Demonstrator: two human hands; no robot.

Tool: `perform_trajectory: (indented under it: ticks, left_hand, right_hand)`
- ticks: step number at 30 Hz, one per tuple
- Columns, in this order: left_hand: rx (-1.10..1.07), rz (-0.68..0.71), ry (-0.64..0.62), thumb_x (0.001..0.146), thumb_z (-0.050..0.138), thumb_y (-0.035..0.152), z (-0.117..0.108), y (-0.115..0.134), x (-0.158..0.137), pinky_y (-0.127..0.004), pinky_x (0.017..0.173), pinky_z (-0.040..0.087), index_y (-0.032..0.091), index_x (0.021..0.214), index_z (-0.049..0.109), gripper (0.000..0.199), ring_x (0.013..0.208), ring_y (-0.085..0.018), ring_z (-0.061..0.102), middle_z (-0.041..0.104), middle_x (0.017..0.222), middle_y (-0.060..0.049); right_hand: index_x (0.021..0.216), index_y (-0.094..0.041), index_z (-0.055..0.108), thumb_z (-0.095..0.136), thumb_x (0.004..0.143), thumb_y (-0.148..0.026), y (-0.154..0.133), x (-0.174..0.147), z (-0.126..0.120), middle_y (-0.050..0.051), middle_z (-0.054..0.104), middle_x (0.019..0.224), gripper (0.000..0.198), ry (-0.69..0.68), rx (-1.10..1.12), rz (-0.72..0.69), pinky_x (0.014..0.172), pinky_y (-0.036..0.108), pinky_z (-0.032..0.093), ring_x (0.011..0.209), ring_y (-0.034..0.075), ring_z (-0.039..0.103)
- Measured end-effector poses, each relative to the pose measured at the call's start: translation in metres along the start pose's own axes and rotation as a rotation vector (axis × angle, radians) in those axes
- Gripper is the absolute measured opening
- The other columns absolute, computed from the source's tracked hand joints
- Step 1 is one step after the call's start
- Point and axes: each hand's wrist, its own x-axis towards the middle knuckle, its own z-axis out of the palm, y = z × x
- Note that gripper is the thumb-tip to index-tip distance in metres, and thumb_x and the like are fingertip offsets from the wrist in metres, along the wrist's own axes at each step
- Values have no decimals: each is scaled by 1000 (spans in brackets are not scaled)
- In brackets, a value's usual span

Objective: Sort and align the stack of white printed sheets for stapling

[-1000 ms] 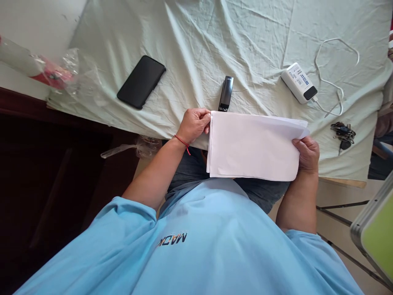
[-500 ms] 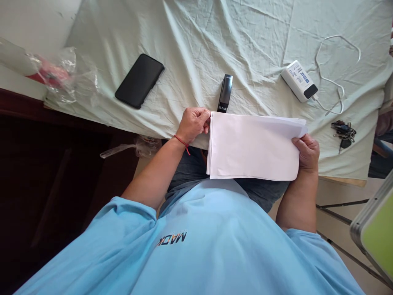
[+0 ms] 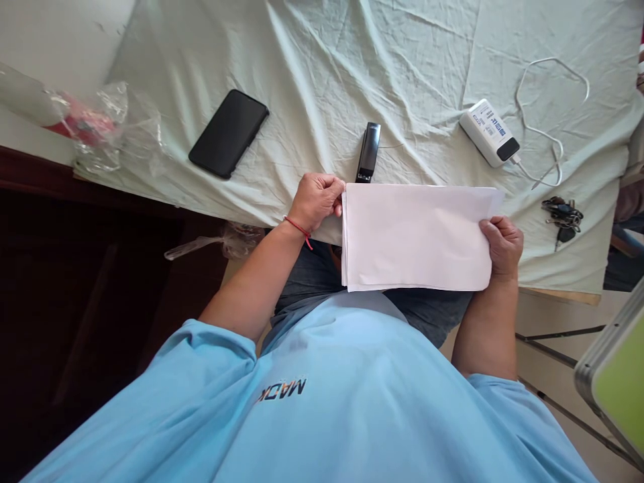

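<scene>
Several white paper sheets [image 3: 417, 235] are stacked together and held above my lap at the table's near edge. My left hand [image 3: 318, 200] pinches the stack at its upper left corner, thumb on top. At the right edge my right hand [image 3: 503, 245] grips the sheets, thumb over the front and fingers hidden or curled behind. Along the left side the sheet edges are slightly out of line. Just beyond the top edge of the paper lies a black stapler [image 3: 369, 153], its near end close to the sheets.
A black smartphone [image 3: 229, 134] lies left on the cloth-covered table [image 3: 312, 87]. To the right are a white power bank [image 3: 490, 133] with a white cable [image 3: 523, 114] and a bunch of keys [image 3: 563, 216]. Clear plastic wrapping [image 3: 108, 127] sits far left; a green-topped panel [image 3: 618, 382] stands lower right.
The top sheet's upper right corner, folded or fanned before, now lies flatter and more even. Both hands keep their grip, with the stack shifted very slightly.
</scene>
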Motion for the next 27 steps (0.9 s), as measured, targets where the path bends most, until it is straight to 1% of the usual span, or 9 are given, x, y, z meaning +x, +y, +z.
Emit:
perform_trajectory:
  ticks: [4,9,14,18,21,24,27]
  left_hand:
    - [-4,8,-1,90,73,26,1,1,0,-18,38,26,20,59,59,34,39,-7,50,55,48,4]
    - [9,-11,-7,92,72,26,0,0,1,-19,39,28,20,61,59,34,39,-7,50,58,51,3]
    - [22,-8,-16,92,73,26,0,2,1,-18,40,31,20,61,58,35,41,-8,53,59,52,3]
    - [10,-10,-8,91,72,24,1,4,0,-18,38,29,20,59,57,35,39,-8,53,57,50,3]
    - [1,-12,-9,91,72,23,1,5,-1,-17,36,26,20,58,57,36,38,-7,52,57,48,3]
    - [2,-5,-14,92,74,26,0,3,0,-17,36,24,20,59,58,36,37,-7,49,57,47,3]
    - [0,-1,-15,92,76,29,0,1,1,-17,35,25,20,62,59,36,38,-7,50,58,48,3]
  right_hand:
    - [73,-22,68,100,56,-46,2,1,-1,-5,62,65,44,4,-16,-8,53,22,38,59,10,46]
    - [77,-21,68,99,57,-44,1,0,0,-4,63,67,43,15,-4,-3,55,23,38,59,10,47]
    - [77,-21,70,96,56,-42,1,1,0,-4,64,66,39,22,-5,-1,55,23,37,59,10,47]
    - [80,-22,71,96,58,-42,3,3,-1,-5,65,66,39,17,6,-9,54,23,37,58,10,47]
    - [83,-22,71,97,58,-42,5,4,-1,-4,69,67,41,19,26,-3,55,22,39,57,10,50]
    - [85,-22,72,96,57,-41,6,5,-2,-3,71,68,41,14,40,7,55,23,41,57,11,53]
    - [85,-23,72,96,57,-40,6,5,-2,-3,72,68,41,14,44,9,54,23,41,56,12,53]
